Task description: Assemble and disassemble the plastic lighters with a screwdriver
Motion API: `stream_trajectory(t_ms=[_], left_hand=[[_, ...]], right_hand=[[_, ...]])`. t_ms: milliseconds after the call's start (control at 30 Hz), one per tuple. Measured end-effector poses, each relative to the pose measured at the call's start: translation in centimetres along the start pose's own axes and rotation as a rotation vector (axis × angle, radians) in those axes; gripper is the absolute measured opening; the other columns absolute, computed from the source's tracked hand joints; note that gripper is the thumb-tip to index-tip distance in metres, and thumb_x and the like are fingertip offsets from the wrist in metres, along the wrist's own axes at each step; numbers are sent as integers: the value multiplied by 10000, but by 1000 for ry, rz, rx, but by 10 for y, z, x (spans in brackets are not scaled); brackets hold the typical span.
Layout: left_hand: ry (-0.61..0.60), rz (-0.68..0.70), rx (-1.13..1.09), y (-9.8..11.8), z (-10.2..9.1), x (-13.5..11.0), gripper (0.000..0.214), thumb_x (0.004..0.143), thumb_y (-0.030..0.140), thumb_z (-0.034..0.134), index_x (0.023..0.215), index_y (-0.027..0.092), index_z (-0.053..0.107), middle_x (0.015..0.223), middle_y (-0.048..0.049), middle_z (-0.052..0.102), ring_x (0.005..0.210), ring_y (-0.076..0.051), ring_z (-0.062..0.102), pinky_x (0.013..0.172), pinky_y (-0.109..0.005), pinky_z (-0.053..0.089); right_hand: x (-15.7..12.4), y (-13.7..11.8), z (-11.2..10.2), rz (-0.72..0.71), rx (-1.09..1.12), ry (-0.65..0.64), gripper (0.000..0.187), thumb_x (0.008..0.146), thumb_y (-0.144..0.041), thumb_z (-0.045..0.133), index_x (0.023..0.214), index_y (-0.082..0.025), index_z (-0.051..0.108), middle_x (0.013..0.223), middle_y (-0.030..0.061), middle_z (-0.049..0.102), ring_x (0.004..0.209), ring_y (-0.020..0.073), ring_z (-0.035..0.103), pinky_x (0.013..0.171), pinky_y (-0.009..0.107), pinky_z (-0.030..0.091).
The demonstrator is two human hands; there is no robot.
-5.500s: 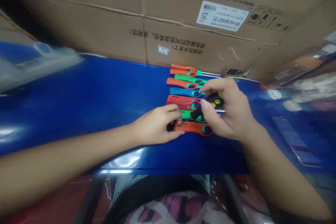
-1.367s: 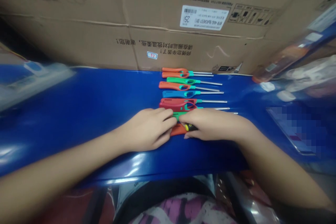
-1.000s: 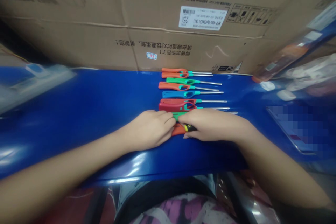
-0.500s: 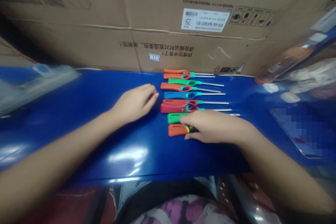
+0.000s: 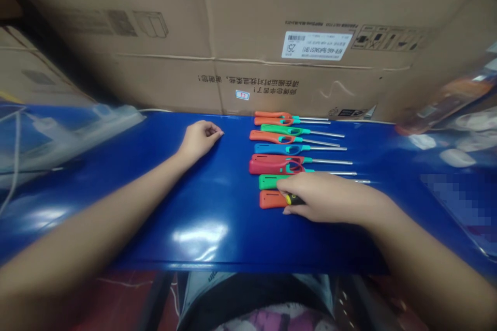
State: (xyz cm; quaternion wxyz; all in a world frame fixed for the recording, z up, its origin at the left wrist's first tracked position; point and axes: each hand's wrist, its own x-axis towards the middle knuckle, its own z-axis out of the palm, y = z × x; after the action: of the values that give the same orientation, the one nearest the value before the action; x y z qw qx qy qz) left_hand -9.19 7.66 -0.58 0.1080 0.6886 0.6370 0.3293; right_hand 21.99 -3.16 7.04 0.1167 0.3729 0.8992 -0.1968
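Note:
My right hand (image 5: 326, 196) is closed around a tool with a black handle and a yellow end (image 5: 294, 199); the rest of the tool is hidden in my palm. Under and beside this hand lie a green lighter (image 5: 268, 182) and an orange lighter (image 5: 272, 199), both long-necked and partly covered. Farther back, several more such lighters form a row, among them a red lighter (image 5: 267, 167), a blue lighter (image 5: 267, 148) and a green lighter (image 5: 272, 129). My left hand (image 5: 200, 139) rests left of the row, thumb and fingertips pinched together. Anything in that pinch is too small to name.
A large cardboard box (image 5: 248, 26) stands along the back of the blue table (image 5: 202, 191). On the left lies a pale power strip (image 5: 116, 126) with cords. An orange bottle (image 5: 438, 106) and white items (image 5: 458, 158) are at the right, near a blurred-out flat object (image 5: 462, 207).
My left hand has moved left, away from the lighters, and its fingers have drawn together. The right hand keeps its hold on the black-and-yellow tool. The whole view has shifted slightly.

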Motion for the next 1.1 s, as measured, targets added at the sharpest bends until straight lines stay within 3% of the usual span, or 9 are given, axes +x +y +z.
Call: stream_trajectory(t_ms=[233, 333, 433, 500, 600, 800, 867, 1000, 1100], left_hand=[[115, 32, -81, 5, -1, -3, 169, 820, 318, 718, 867, 159, 754, 815, -45, 716, 687, -145, 584, 678, -266, 458], [150, 145, -151, 18, -5, -11, 226, 878, 366, 656, 870, 152, 731, 848, -49, 721, 729, -141, 606, 695, -256, 474], [-22, 483, -234, 35, -8, -27, 194, 897, 325, 654, 870, 148, 728, 812, -42, 697, 731, -139, 613, 709, -261, 491], [-175, 652, -243, 46, -7, -39, 180, 918, 302, 647, 974, 154, 734, 889, -52, 705, 815, -151, 644, 775, -271, 518], [-292, 726, -209, 58, -1, -55, 268, 958, 304, 624, 1185, 180, 696, 1121, -89, 692, 1064, -191, 648, 957, -323, 520], [-274, 756, -235, 63, 7, -65, 297, 982, 263, 588, 1259, 181, 657, 1153, -105, 662, 1074, -190, 644, 961, -341, 540], [-245, 803, -228, 64, 3, -66, 283, 953, 277, 620, 1216, 183, 668, 1115, -101, 662, 1049, -199, 642, 940, -350, 545], [-271, 889, -136, 69, -2, -73, 248, 917, 339, 647, 1089, 170, 702, 973, -76, 670, 891, -187, 647, 798, -317, 557], [-289, 897, -63, 71, 0, -77, 276, 933, 329, 600, 1141, 179, 704, 1017, -79, 698, 906, -194, 678, 798, -319, 569]], right_hand=[[-2, 0, -1, -19, -13, 34, 149, 910, -367, 624, 886, -220, 607, 876, 23, 700, 703, 170, 618, 535, 269, 303], [0, -1, -1, -46, -39, 53, 174, 914, -384, 619, 860, -219, 613, 835, 21, 703, 687, 172, 616, 527, 271, 285], [3, -3, -3, -63, -46, 103, 296, 932, -496, 598, 833, -217, 616, 795, 20, 696, 661, 173, 607, 540, 272, 290], [7, -5, -4, -44, -62, 169, 367, 956, -553, 549, 843, -210, 615, 809, 31, 697, 656, 175, 607, 555, 277, 299], [13, -3, -4, 32, -132, 260, 306, 994, -483, 513, 956, -197, 616, 895, 59, 717, 709, 203, 641, 565, 287, 297], [20, 4, 2, 45, -109, 267, 274, 986, -429, 544, 1112, -191, 597, 1038, 78, 719, 839, 235, 666, 613, 296, 375], [20, 3, 2, 2, -45, 368, 209, 985, -372, 540, 1075, -191, 595, 1060, 82, 685, 868, 220, 643, 673, 302, 426], [16, -1, -3, -120, 95, 779, 93, 973, -214, 489, 981, -198, 580, 1032, 90, 606, 948, 202, 598, 847, 334, 480], [9, -5, -9, -111, 111, 1045, 118, 990, -248, 481, 982, -228, 597, 987, 79, 614, 957, 223, 604, 863, 381, 491]])
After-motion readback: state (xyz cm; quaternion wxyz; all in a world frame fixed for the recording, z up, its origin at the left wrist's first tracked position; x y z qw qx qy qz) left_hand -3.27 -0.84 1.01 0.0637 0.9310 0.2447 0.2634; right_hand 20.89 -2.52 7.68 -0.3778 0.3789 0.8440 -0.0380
